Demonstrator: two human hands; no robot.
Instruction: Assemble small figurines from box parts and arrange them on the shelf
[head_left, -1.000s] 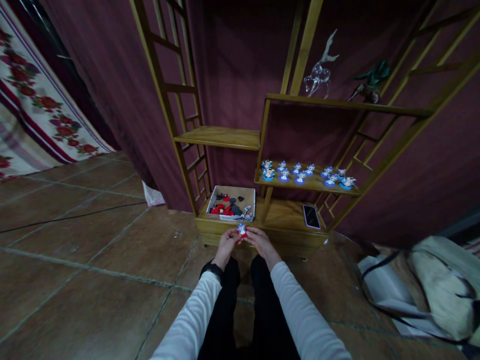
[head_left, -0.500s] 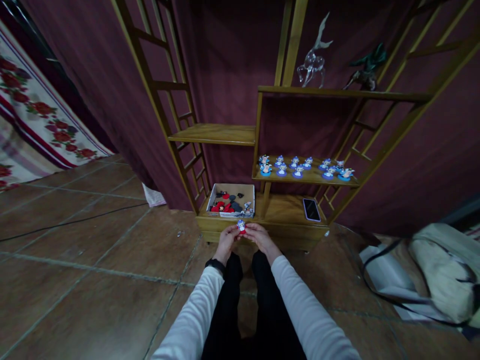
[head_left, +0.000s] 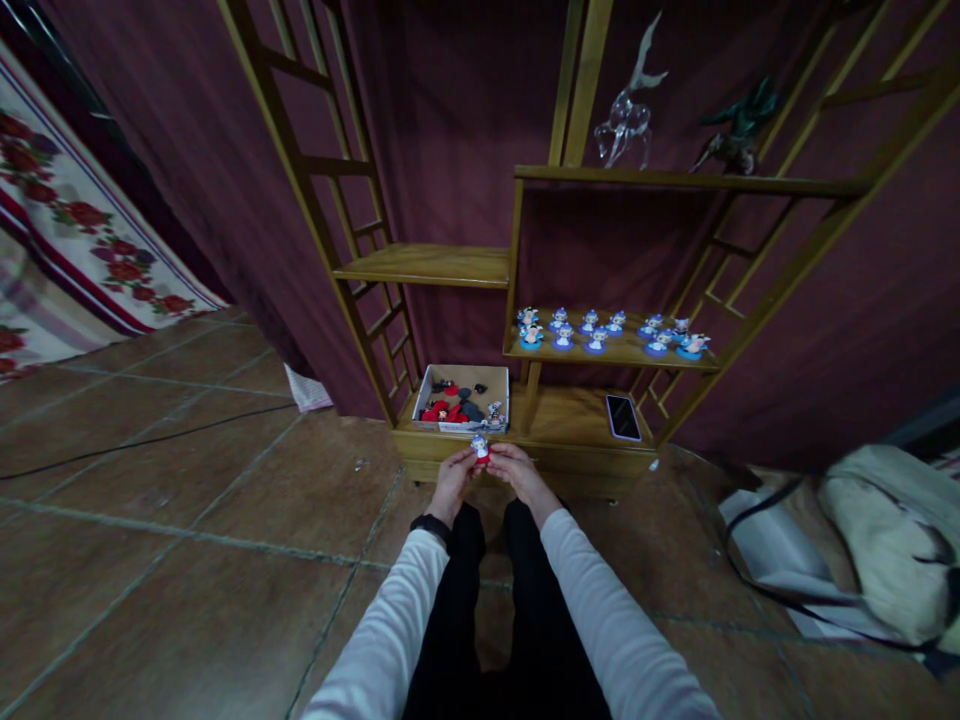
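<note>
A small figurine [head_left: 480, 448], white and purple above with a red base, is held upright between both hands in front of the low shelf. My left hand [head_left: 454, 482] pinches it from the left, with a dark band on that wrist. From the right, my right hand [head_left: 519, 472] has its fingers closed at the red base. Just beyond the hands stands an open cardboard box [head_left: 429, 397] holding red and dark pieces and small figures. Up on the right-hand shelf [head_left: 622, 352], several similar figurines [head_left: 597, 340] stand in rows on blue or purple bases.
A phone [head_left: 623, 418] lies on the low shelf at right. On the upper shelf stand a clear deer ornament [head_left: 627, 125] and a dark green figure [head_left: 739, 130]. A pale bag [head_left: 889, 540] rests on the floor at right; a black cable [head_left: 150, 440] crosses the tiles at left.
The figurine sits slightly further left and higher between the hands. Both hands keep their hold, and the view has shifted very slightly.
</note>
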